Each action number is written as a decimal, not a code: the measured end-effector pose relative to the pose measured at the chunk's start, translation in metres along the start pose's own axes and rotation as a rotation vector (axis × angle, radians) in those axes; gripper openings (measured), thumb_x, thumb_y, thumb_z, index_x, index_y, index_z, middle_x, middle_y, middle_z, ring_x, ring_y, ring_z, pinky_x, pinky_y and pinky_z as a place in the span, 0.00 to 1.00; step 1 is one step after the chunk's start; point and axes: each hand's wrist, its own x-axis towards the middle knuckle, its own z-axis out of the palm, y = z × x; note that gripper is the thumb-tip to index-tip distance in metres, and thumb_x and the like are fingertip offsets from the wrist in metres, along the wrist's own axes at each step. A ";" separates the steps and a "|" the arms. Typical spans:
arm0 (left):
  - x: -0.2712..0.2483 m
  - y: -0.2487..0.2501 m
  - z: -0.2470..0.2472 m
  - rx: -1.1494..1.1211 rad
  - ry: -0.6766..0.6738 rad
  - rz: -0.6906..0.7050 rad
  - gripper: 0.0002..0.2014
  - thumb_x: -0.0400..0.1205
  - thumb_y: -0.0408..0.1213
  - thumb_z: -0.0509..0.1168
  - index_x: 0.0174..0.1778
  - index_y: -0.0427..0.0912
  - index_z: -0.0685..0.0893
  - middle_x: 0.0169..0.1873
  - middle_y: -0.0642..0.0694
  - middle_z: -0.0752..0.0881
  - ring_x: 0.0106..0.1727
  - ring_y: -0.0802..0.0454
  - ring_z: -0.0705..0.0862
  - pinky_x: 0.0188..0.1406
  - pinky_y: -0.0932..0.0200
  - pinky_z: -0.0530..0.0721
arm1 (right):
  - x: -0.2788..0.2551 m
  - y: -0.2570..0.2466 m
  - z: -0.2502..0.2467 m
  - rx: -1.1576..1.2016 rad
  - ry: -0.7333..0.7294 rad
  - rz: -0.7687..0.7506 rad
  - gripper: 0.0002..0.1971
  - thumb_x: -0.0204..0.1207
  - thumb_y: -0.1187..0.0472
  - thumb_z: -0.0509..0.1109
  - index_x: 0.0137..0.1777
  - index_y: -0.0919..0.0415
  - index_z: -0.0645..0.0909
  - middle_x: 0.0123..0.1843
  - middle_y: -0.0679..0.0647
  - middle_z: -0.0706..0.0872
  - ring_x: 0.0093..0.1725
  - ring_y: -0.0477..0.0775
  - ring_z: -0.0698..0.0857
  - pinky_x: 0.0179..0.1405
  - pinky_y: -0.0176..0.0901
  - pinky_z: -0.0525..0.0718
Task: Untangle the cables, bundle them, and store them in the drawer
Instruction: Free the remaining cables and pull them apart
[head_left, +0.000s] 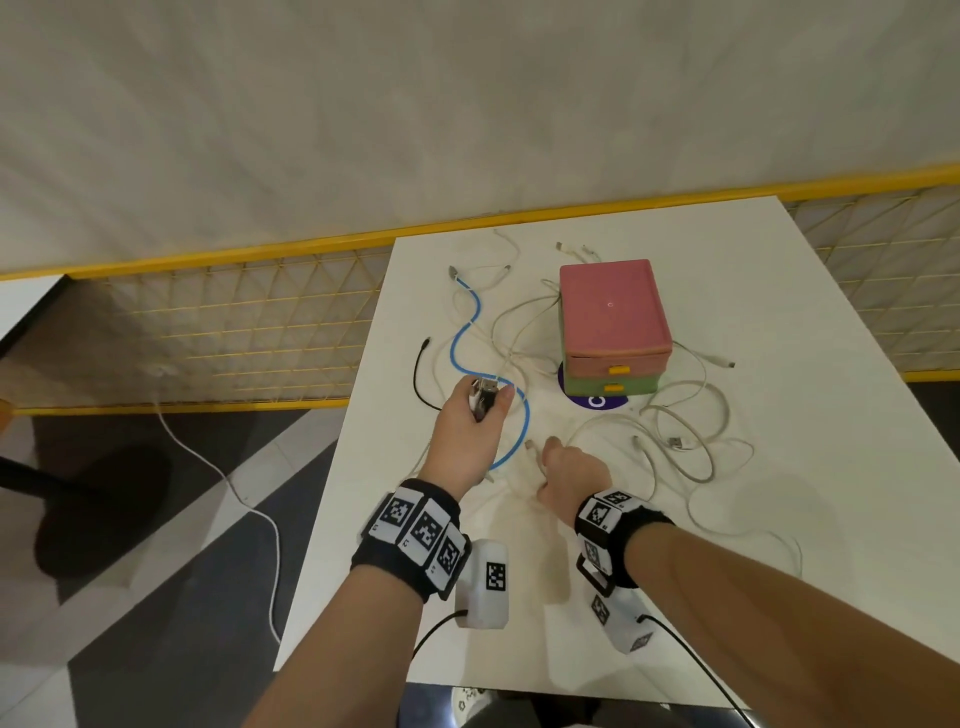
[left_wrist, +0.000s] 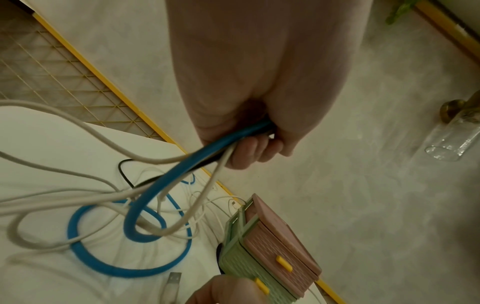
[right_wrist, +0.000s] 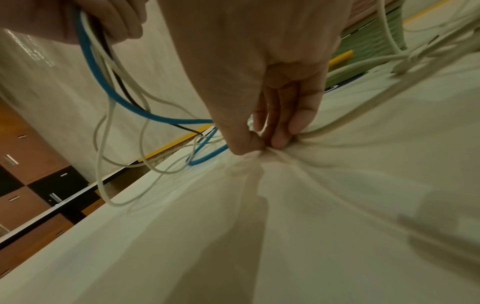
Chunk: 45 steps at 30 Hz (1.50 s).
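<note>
My left hand (head_left: 485, 402) is lifted over the table's left part and grips the plug ends of a blue cable (head_left: 464, 340), a black cable (head_left: 417, 375) and white ones together. In the left wrist view the blue cable (left_wrist: 145, 205) runs out of my left hand (left_wrist: 249, 150) and loops down among white cables. My right hand (head_left: 545, 454) is down on the table, its fingertips (right_wrist: 281, 142) pinching a white cable (right_wrist: 363, 115) at the surface. More white cables (head_left: 685, 431) lie tangled to the right. The drawer box (head_left: 613, 322), pink over green with yellow handles, stands with both drawers closed.
The white table (head_left: 779, 571) ends close to my left hand's side. A yellow mesh fence (head_left: 208, 312) runs behind it. A purple disc (head_left: 597, 401) lies under the box. A white cord (head_left: 234, 493) trails over the floor. A loose USB plug (left_wrist: 172, 281) lies near my right hand.
</note>
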 end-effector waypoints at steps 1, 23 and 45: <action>0.000 -0.001 -0.003 -0.010 0.015 -0.003 0.07 0.84 0.47 0.65 0.46 0.49 0.78 0.28 0.52 0.75 0.27 0.57 0.74 0.35 0.58 0.75 | 0.000 -0.001 0.000 -0.002 -0.003 0.006 0.15 0.74 0.64 0.65 0.59 0.63 0.70 0.55 0.60 0.85 0.53 0.62 0.86 0.39 0.45 0.75; 0.027 0.048 -0.007 -0.626 0.080 0.042 0.18 0.87 0.45 0.61 0.31 0.46 0.72 0.20 0.53 0.66 0.22 0.58 0.66 0.31 0.62 0.85 | -0.061 0.037 -0.074 0.687 0.075 -0.424 0.15 0.86 0.60 0.56 0.41 0.61 0.81 0.29 0.46 0.73 0.29 0.41 0.72 0.34 0.29 0.70; 0.005 0.075 0.047 0.096 -0.132 0.371 0.12 0.82 0.42 0.69 0.62 0.55 0.84 0.42 0.58 0.85 0.40 0.64 0.83 0.36 0.77 0.77 | -0.082 0.110 -0.146 0.536 0.236 -0.356 0.14 0.84 0.54 0.60 0.39 0.51 0.82 0.26 0.52 0.74 0.24 0.43 0.68 0.30 0.36 0.69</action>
